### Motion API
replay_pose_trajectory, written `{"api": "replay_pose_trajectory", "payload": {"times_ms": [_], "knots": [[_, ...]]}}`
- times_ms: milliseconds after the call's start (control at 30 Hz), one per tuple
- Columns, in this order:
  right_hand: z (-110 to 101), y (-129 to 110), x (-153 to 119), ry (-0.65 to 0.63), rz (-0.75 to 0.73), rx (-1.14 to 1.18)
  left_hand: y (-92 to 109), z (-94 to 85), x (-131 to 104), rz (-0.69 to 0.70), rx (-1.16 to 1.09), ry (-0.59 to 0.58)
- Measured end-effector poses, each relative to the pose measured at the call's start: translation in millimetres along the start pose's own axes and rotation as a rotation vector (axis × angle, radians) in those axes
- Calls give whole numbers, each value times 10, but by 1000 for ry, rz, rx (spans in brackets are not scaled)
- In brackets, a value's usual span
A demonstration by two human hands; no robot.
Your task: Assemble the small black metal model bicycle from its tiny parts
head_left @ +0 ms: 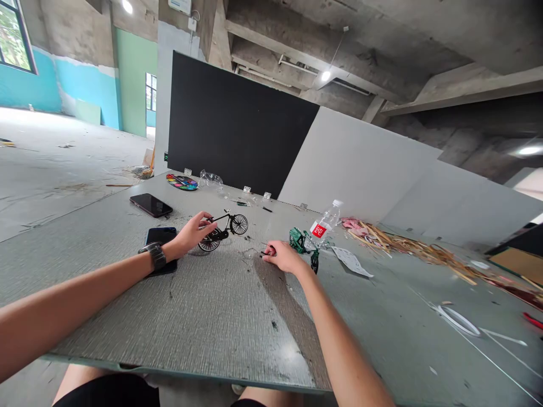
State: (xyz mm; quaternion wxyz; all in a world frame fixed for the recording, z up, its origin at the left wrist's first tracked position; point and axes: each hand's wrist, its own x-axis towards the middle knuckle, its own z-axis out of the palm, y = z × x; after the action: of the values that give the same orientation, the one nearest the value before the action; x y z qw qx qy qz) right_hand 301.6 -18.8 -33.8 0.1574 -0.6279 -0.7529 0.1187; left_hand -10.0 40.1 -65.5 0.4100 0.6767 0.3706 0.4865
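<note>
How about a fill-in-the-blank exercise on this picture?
1. The left hand touches a model bicycle coloured ____.
2. The right hand is nearer a second bicycle, coloured mainly ____.
3. The label on the plastic bottle is ____.
4. In the picture, the paint palette lies to the ____ of that bottle.
Missing words: black; green; red; left.

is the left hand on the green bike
No, the left hand is on the black bike, while the green bike is beside the right hand.
</note>
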Motion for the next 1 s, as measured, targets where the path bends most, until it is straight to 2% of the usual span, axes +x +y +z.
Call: {"api": "replay_pose_trajectory", "payload": {"times_ms": [233, 400, 500, 633, 767, 1000], "knots": [[11, -26, 5, 14, -65, -16, 29, 43, -14, -128, -179, 0], [-16, -201, -27, 132, -117, 120, 132, 55, -46, -207, -412, -125], [12, -349, -41, 165, -158, 228, 152, 56, -53, -278, -513, -159], [125, -451, -15, 141, -193, 275, 150, 71, -56, -314, -533, -130], [233, -399, 31, 150, -205, 221, 123, 92, -55, -316, -521, -103], [219, -342, 31, 204, -125, 360, 72, 91, -51, -280, -530, -136]]}}
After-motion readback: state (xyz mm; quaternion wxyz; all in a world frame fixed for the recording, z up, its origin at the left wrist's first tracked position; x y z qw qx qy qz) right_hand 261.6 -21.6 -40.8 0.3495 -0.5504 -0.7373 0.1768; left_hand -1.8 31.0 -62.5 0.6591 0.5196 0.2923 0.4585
